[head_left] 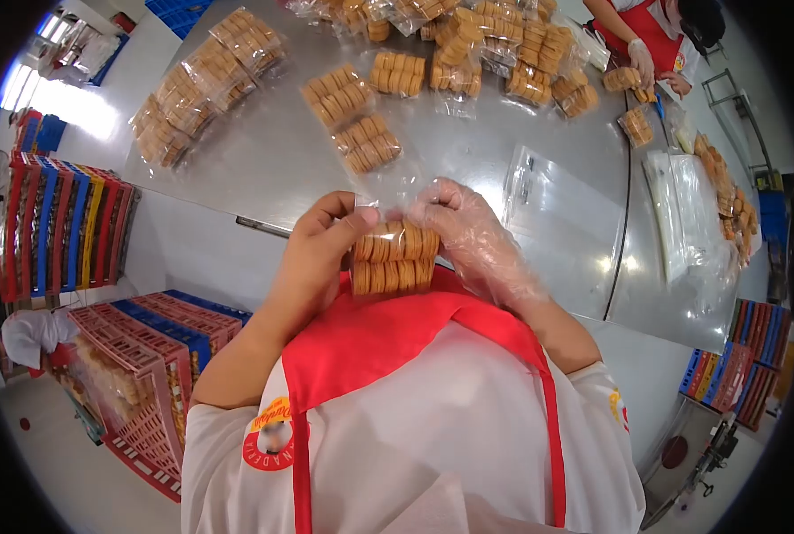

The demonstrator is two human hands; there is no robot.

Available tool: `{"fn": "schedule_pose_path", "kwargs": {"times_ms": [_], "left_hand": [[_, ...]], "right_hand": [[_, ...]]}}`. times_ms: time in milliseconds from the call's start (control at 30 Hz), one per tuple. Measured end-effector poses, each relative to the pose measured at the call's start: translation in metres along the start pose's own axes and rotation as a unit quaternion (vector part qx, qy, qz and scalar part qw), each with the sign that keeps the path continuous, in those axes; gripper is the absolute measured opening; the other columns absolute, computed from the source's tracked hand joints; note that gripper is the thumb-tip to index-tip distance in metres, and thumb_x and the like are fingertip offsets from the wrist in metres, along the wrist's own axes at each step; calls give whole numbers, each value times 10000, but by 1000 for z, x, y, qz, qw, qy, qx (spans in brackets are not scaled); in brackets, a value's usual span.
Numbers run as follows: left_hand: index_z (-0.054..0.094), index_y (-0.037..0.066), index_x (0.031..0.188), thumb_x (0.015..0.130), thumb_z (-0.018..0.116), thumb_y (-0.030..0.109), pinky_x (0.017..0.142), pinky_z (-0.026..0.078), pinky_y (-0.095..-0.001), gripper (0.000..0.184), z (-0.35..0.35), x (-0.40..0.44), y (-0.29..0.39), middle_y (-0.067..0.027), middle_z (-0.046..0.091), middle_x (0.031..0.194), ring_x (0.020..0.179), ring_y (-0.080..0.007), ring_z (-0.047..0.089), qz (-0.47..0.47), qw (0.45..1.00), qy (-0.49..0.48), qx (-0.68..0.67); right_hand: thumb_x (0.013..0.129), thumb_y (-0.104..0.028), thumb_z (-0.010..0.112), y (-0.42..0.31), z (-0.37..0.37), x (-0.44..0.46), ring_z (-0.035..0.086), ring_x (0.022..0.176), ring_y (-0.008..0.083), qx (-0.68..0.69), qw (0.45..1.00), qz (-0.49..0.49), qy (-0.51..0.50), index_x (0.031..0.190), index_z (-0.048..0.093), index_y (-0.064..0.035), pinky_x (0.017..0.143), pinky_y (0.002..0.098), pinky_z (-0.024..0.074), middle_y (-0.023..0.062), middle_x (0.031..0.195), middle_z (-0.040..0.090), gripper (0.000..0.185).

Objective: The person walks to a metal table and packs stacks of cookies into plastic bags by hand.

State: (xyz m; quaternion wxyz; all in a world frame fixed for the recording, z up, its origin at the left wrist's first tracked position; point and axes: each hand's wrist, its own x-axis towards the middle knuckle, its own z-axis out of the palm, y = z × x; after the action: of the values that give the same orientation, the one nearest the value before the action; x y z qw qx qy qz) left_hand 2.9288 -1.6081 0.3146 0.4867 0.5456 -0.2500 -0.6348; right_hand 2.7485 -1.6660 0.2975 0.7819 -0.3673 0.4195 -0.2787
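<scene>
Room fwd-L, far packs (497, 27) prob. tight

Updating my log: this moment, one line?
left hand: bare, gripping bag; right hand: gloved, gripping bag; bag: cookies inside; table: more bags

A clear plastic packet (397, 242) of round, golden-brown biscuits (392, 278) is held at the near edge of the tabletop (237, 169). Its far end is pinched by the left hand (330, 230) and the right hand (468, 233). The biscuits are packed on edge in two rows, far and near.
</scene>
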Motion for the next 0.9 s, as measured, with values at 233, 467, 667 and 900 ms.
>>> {"fn": "schedule_pose_path", "kwargs": {"times_ms": [233, 467, 667, 900], "left_hand": [[589, -13, 1027, 917, 616, 68, 771, 536, -305, 139, -7, 6, -14, -96, 642, 960, 890, -162, 636, -56, 989, -39, -129], [589, 5, 952, 911, 645, 74, 749, 521, -293, 98, -7, 15, -22, -70, 626, 901, 832, -142, 611, -23, 995, -13, -99], [580, 28, 928, 932, 640, 113, 764, 492, -264, 104, -4, 13, -16, -44, 616, 899, 858, -115, 590, -22, 996, -4, -82], [581, 55, 987, 920, 597, 48, 742, 455, -231, 69, -26, 6, -29, 6, 526, 832, 787, -74, 540, 48, 998, 15, -46]], "right_hand": [[904, -162, 659, 20, 3, 10, 564, 893, 102, -101, 994, -40, 2, 981, 635, -14, 794, 271, 478, 40, 933, 625, 168], [897, -157, 645, 23, 5, 13, 574, 844, 99, -129, 987, -95, 4, 969, 645, 14, 755, 277, 490, 34, 881, 641, 185], [939, -142, 645, -5, 25, -4, 579, 823, 86, 7, 999, -37, 16, 932, 642, -4, 736, 258, 506, 39, 919, 634, 138], [949, -156, 585, 10, 14, -3, 559, 800, 87, -2, 999, 28, -23, 1104, 647, 33, 708, 261, 484, 37, 872, 612, 252]]}}
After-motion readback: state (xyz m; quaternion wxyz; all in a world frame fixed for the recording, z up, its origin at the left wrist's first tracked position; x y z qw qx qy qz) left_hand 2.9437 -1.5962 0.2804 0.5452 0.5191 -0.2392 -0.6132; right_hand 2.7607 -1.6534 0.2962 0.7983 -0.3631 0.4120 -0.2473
